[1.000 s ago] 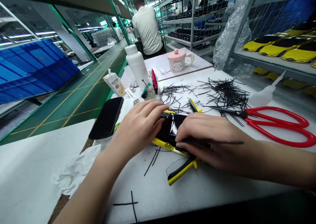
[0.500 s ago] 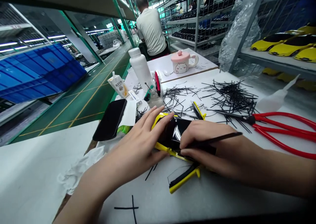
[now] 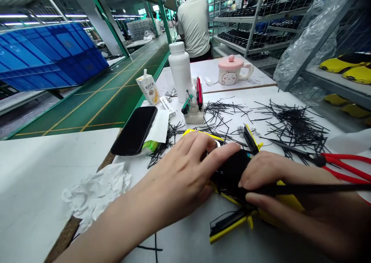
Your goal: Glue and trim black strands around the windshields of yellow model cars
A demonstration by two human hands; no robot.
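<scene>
A yellow and black model car lies on the white table with its doors standing out; much of it is behind my hands. My left hand is curled over its left part, holding it. Between thumb and forefinger, my right hand pinches a long thin black stick at the car's near side. One end of the stick points right, and the other is hidden by the fingers and the car. A near door with a yellow edge sticks out towards me, a far door away from me.
Black strips lie in heaps beyond the car. Red-handled scissors are at right. At left are a phone and crumpled white tissue. A white bottle, tool holder and pink-lidded mug stand behind. Another person sits ahead.
The view has shifted. My left hand's fingers have curled more over the car. The black stick has swung so its free end points further right and nearer the camera.
</scene>
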